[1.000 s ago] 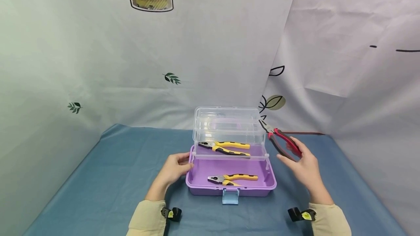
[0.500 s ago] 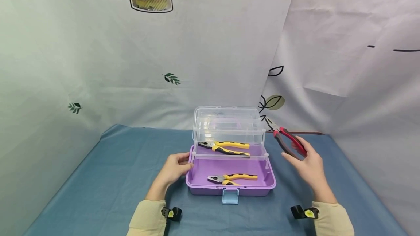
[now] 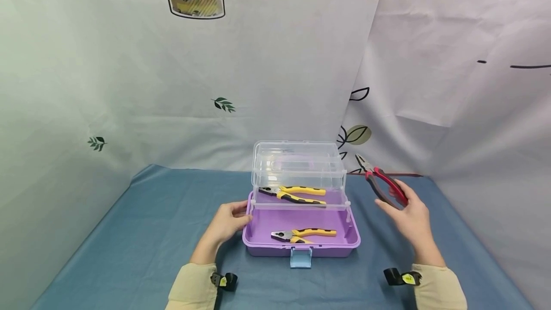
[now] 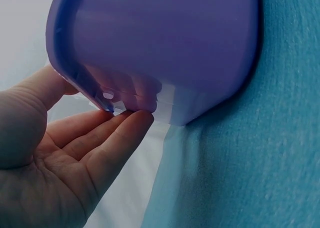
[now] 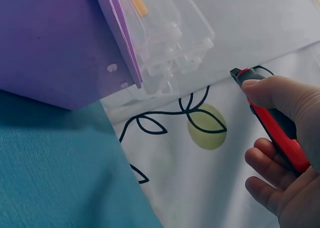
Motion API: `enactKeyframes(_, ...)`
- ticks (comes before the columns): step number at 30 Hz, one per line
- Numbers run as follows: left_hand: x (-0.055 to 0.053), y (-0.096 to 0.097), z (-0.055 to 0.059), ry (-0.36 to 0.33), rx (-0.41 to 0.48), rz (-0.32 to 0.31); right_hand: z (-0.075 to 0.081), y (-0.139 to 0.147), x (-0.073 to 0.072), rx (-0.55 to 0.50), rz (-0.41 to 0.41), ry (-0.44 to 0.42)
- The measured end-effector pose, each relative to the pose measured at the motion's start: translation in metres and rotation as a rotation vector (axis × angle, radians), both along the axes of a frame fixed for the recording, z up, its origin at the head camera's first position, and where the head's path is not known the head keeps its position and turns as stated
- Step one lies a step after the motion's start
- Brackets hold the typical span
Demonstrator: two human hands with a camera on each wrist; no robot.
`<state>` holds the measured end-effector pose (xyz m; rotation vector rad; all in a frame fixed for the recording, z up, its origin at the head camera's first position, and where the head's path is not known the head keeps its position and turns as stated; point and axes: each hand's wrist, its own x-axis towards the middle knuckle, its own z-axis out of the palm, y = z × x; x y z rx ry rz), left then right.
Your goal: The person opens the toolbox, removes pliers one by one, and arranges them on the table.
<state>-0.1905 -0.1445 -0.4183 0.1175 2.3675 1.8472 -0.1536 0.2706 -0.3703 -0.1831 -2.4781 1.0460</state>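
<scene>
Red-handled pliers (image 3: 391,185) and right hand (image 3: 412,216): moved toward three o'clock since the earlier frame, to two o'clock of the purple box (image 3: 336,252). Blue cloth (image 3: 172,224) beneath, white printed drape (image 3: 275,51) at twelve; clear lid (image 3: 297,151) raised, upper yellow pliers (image 3: 303,190) in clear tray (image 3: 271,206), lower yellow pliers (image 3: 316,232) at six inside. Right hand aloft, thumb and fingers gripping spread handles; left hand (image 3: 227,224) at nine o'clock, pinching the box's rim.

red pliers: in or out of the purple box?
Out: the right hand holds the red pliers beyond the right side of the purple box, apart from it.
</scene>
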Motion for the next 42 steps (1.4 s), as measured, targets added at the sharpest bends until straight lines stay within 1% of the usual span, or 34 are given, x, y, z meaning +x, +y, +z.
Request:
enactKeyframes(10,0.000,0.000,0.001,-0.001,0.014,0.008,-0.003,0.006,0.000,0.006,-0.011,-0.022)
enactKeyframes(17,0.000,-0.001,0.001,-0.005,0.013,0.002,-0.004,0.009,-0.001,-0.003,-0.005,-0.057)
enactKeyframes(25,0.001,-0.001,0.002,-0.019,0.004,0.011,-0.006,0.012,-0.001,0.027,-0.019,-0.103)
enactKeyframes(32,0.001,0.000,0.003,-0.014,-0.001,0.014,-0.008,0.015,-0.001,0.055,-0.016,-0.147)
enactKeyframes(42,0.001,0.000,0.002,-0.022,-0.006,0.012,-0.013,0.023,-0.003,0.120,-0.024,-0.158)
